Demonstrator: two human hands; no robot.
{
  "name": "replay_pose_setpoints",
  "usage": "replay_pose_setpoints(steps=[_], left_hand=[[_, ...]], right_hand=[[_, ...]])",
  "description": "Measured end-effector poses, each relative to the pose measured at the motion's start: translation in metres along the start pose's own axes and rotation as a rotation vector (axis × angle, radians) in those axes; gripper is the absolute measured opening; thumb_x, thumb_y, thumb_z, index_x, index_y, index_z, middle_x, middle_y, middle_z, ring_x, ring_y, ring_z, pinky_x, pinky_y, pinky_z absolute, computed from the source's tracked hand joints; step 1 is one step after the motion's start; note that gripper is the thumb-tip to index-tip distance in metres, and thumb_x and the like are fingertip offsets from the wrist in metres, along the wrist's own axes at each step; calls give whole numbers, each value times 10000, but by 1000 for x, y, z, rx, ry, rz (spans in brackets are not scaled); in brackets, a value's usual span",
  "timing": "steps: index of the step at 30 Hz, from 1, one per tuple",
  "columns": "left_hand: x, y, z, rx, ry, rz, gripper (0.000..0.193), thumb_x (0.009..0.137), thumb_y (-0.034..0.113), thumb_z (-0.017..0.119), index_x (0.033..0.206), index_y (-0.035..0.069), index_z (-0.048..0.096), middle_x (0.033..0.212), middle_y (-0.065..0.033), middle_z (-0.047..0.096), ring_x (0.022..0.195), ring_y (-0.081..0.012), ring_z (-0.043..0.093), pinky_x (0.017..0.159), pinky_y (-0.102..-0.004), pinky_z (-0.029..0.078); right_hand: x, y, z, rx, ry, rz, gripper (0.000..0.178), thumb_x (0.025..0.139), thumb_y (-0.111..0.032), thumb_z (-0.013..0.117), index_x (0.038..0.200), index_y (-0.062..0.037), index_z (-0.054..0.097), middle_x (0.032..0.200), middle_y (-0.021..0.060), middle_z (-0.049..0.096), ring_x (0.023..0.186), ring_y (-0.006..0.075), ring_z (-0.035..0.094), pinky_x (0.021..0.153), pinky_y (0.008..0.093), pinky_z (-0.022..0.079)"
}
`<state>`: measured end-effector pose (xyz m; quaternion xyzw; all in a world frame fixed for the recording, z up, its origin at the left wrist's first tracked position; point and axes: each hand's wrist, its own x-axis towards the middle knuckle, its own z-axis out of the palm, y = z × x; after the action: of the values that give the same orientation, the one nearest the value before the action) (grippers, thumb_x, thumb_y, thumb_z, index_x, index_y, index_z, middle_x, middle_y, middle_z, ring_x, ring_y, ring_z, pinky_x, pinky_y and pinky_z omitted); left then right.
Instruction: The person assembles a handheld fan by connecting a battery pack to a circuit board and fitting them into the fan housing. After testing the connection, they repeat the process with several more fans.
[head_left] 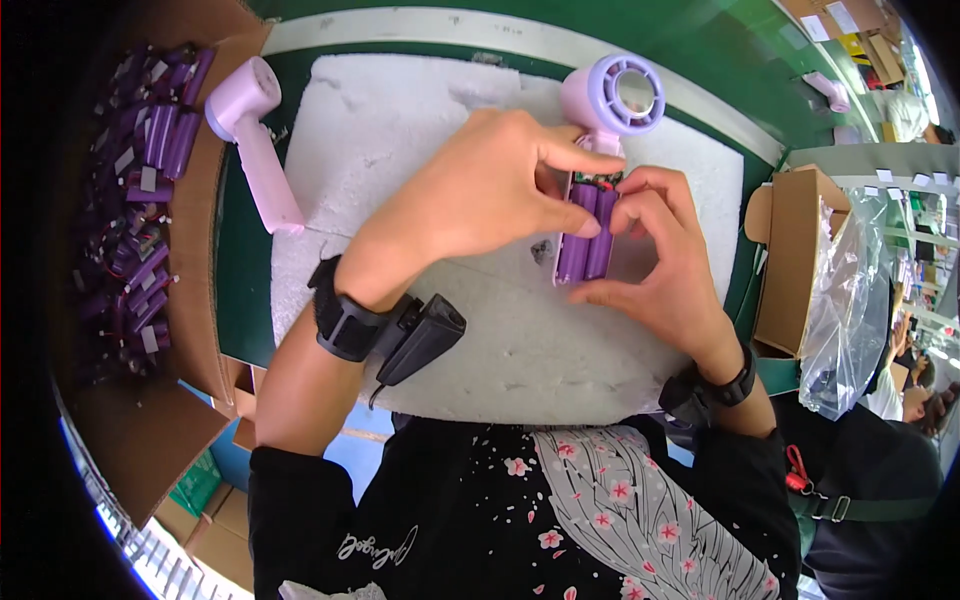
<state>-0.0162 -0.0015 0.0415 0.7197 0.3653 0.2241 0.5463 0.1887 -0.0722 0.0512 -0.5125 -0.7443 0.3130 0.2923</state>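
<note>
A pink and lilac handheld fan point(622, 95) lies on the white foam pad point(400, 90), its round head away from me. The handle is uncovered and shows a purple battery pack point(586, 240) of two cells inside, with a bit of green circuit board above it. My left hand point(490, 185) closes on the upper handle, a finger across the neck and the thumb on the battery pack. Curled along the handle's right side, my right hand point(665, 260) grips it, with fingertips near the circuit board and the thumb at the lower end.
Left of the pad lies a second pink handheld fan point(262, 160). Beyond it, a cardboard box point(205, 250) holds several purple battery packs point(165, 140). At right stands another cardboard box point(795, 260) with a clear plastic bag point(850, 310). A person in dark clothes point(870, 460) is close by.
</note>
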Motion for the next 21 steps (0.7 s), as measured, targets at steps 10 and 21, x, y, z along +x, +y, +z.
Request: replay_pose_setpoints(steps=[10,21], left_hand=[[-3,8,16,-56,-55,9,496,715,-1,811,1192,44,685,1026,-122,731,793,-71,639,745,-247,540],[-2,-1,16,-37,-44,87,468,698,49,810,1153,42,698,986,-149,709,754,-175,681,713,-310,536]], right_hand=[[-2,13,9,2,213,3,159,774,-32,781,906,-11,694,897,93,652,788,181,613,669,284,483],[-7,10,-7,-166,-5,-234,335,673,-34,830,987,-5,717,1020,103,646,895,267,612,738,334,508]])
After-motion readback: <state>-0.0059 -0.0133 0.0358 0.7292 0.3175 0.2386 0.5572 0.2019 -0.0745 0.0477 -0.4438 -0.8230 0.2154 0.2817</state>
